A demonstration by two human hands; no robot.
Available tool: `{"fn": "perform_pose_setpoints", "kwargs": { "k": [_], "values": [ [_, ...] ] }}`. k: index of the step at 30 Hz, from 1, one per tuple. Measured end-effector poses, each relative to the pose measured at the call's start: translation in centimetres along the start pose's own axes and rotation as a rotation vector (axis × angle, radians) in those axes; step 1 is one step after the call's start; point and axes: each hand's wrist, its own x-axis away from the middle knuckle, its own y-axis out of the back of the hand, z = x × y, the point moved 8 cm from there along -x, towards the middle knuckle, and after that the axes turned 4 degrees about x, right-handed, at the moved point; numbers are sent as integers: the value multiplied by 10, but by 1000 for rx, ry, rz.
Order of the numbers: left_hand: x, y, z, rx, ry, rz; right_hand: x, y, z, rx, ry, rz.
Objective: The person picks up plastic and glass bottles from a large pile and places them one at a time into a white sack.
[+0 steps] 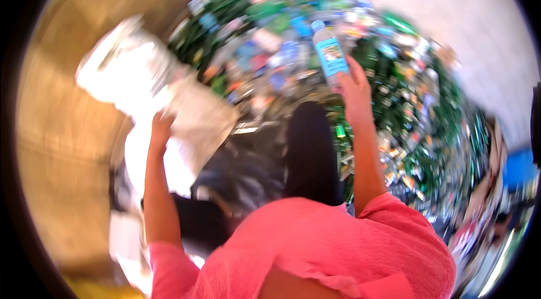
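My right hand point(354, 90) is closed round the lower part of a clear plastic bottle point(330, 54) with a blue cap and a light-blue label. The bottle is tilted, cap pointing away from me, over a large pile of plastic bottles point(270, 52). On the left, my left hand point(162, 128) is at the edge of a large white woven sack point(131, 66), its fingers against the fabric; blur and glare hide part of the grip. The sack spreads from the far left down beside my left forearm, with a beige part point(203, 117) facing the pile.
Many green and clear bottles point(405, 104) reach round to the right. A dark plastic sheet or bag point(249, 164) lies between my legs and the sack. Tan surface point(63, 130) borders the left side, a pale one point(456, 33) the upper right. A blue object point(520, 168) stands far right.
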Motion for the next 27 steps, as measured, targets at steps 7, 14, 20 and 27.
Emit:
{"fn": "perform_pose_setpoints", "kwargs": {
  "k": [7, 14, 20, 27],
  "values": [
    [37, 38, -5, -209, -31, -165, 36, -285, -150, 372, -272, 837],
    [41, 24, -28, -154, 25, -42, 41, -358, -208, 278, 8, 691],
    [36, 28, -8, -366, -136, -111, 84, -292, -227, 338, -413, 915],
    [28, 14, -26, -540, -125, -101, 141, -308, -199, 860, 350, 1289]
  ]
}}
